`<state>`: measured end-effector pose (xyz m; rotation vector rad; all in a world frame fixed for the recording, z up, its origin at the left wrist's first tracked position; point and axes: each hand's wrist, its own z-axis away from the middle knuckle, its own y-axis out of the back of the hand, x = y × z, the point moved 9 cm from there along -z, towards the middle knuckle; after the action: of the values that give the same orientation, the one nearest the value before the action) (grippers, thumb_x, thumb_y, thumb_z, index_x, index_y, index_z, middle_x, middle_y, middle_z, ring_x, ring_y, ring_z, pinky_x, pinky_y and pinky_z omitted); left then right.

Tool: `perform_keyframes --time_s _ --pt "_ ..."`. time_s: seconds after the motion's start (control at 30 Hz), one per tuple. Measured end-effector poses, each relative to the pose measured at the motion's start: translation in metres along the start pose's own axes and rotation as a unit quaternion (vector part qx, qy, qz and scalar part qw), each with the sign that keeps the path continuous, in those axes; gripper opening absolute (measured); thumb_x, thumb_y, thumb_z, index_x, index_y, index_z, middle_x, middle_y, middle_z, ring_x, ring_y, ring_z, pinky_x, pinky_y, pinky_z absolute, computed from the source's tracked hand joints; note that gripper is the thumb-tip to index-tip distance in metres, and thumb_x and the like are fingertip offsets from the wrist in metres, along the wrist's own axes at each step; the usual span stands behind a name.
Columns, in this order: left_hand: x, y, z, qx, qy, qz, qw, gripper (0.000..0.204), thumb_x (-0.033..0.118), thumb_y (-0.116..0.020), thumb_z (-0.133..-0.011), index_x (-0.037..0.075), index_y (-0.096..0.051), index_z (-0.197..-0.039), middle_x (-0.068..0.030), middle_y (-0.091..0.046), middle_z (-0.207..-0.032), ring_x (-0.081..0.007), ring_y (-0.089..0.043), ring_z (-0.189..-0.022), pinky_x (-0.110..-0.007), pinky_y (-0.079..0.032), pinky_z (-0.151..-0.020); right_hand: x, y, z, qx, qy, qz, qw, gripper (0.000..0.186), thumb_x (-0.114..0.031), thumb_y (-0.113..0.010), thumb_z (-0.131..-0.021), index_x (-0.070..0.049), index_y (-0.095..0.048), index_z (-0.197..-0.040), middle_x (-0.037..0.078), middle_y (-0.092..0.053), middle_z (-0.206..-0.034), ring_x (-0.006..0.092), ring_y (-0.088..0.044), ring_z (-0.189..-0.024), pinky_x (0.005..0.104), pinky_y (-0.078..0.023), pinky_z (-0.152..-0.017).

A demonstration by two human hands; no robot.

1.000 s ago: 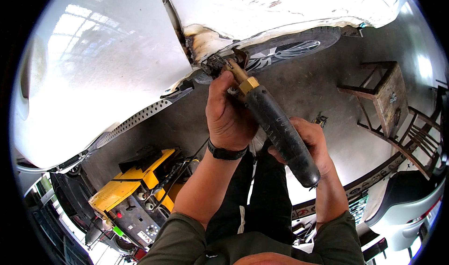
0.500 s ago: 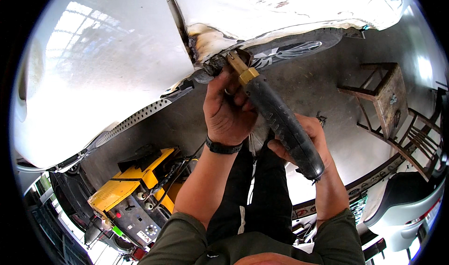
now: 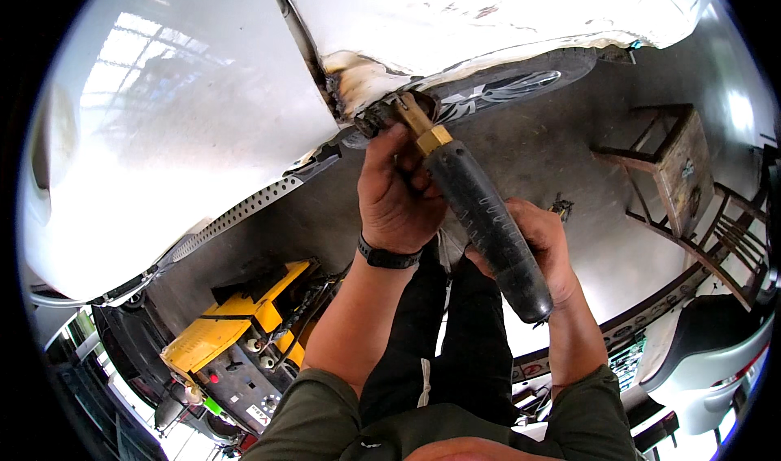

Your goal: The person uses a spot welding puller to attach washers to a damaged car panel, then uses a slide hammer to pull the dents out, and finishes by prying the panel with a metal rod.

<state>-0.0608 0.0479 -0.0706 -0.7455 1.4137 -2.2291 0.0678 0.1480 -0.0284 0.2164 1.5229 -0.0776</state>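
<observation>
A black-handled tool (image 3: 488, 225) with a brass nut and shaft (image 3: 431, 135) points up at a torn, scorched corner (image 3: 354, 87) of a crumpled white car panel (image 3: 496, 5). My left hand (image 3: 400, 192) is closed beneath the shaft, its thumb against dark, mangled metal (image 3: 374, 115) at the corner; what its fingers grip is partly hidden. My right hand (image 3: 541, 245) is wrapped round the handle's lower part, partly behind it.
A smooth white panel (image 3: 163, 135) is on the left, a perforated strip (image 3: 248, 209) below it. A wheel (image 3: 512, 91) sits behind the damaged panel. A yellow machine with cables (image 3: 211, 339) stands lower left. A wooden stool (image 3: 679, 192) and chair (image 3: 724, 249) stand right.
The handle's lower end has shifted slightly left and up since a second ago. The tool and both hands wobbled a little; the grip looks much the same.
</observation>
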Motion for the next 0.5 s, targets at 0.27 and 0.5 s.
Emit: perform_keyframes --time_s 0.27,0.5 --pt "0.001 -0.008 0.001 -0.043 0.014 0.052 0.998 0.039 0.033 -0.052 -0.103 0.007 -0.062 -0.13 -0.0143 -0.075 -0.109 -0.0263 -0.075 -0.095 -0.041 -0.063 -0.083 -0.015 -0.004 -0.001 0.014 0.021 0.039 0.999 0.04 -0.013 -0.079 -0.074 -0.001 -0.07 -0.111 0.016 -0.073 -0.107 0.0346 -0.068 -0.092 0.0395 -0.051 -0.086" --pt "-0.001 -0.011 0.005 -0.069 0.019 0.033 0.997 0.037 0.033 -0.051 -0.104 0.006 -0.065 -0.125 -0.0142 -0.075 -0.108 -0.025 -0.075 -0.094 -0.042 -0.063 -0.082 -0.013 -0.002 0.003 0.04 -0.023 0.073 0.996 0.038 -0.013 -0.077 -0.074 -0.002 -0.069 -0.111 0.016 -0.07 -0.1 0.0358 -0.067 -0.093 0.039 -0.051 -0.086"
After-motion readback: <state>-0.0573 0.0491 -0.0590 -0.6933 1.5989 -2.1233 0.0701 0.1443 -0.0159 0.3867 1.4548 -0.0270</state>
